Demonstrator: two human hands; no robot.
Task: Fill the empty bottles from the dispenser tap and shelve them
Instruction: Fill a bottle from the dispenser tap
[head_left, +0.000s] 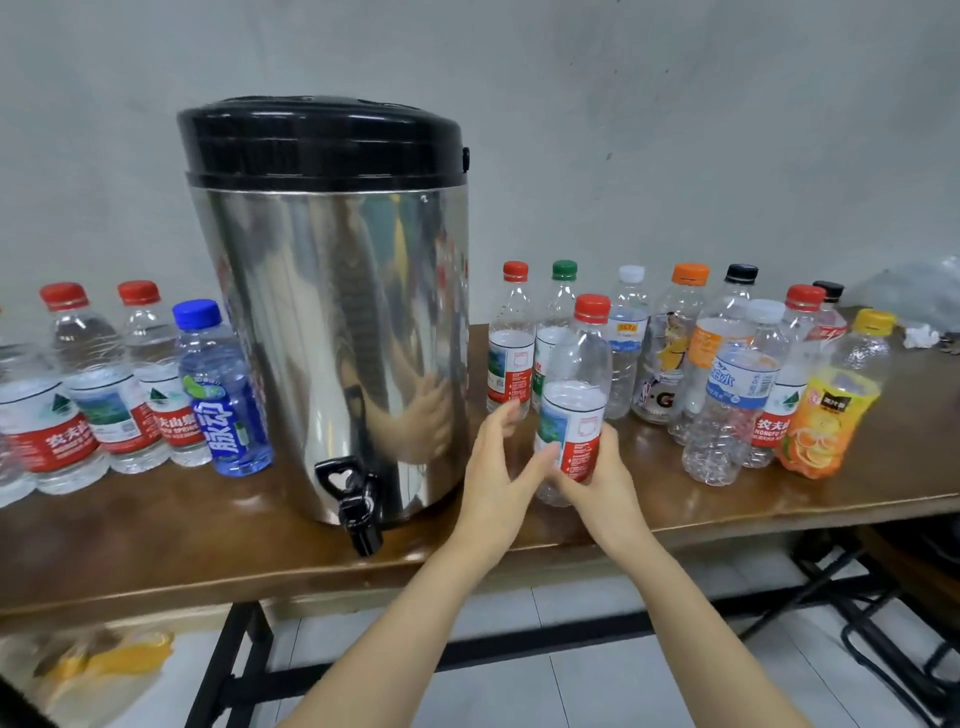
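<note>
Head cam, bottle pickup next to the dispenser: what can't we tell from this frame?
All head view.
- Base of the held bottle: mostly covered by the right hand and left hand; lifted or on the table, unclear.
- Water level in the dispenser: steel wall and black lid hide it.
- The leftmost bottle: cut off by the frame's left edge.
- The rightmost black-capped bottle: mostly hidden behind nearer bottles.
- The shelf: not in view.

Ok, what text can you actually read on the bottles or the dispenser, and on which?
"脉动": blue-capped bottle.
"农夫": left red-label bottle.
"G": orange-capped bottle.
"白水": blue-label bottle.
"农夫", "NONGFU": right red-capped bottle.
Too small or blurred: held bottle, yellow-capped bottle, and the rest.
Dispenser: no text seen.
</note>
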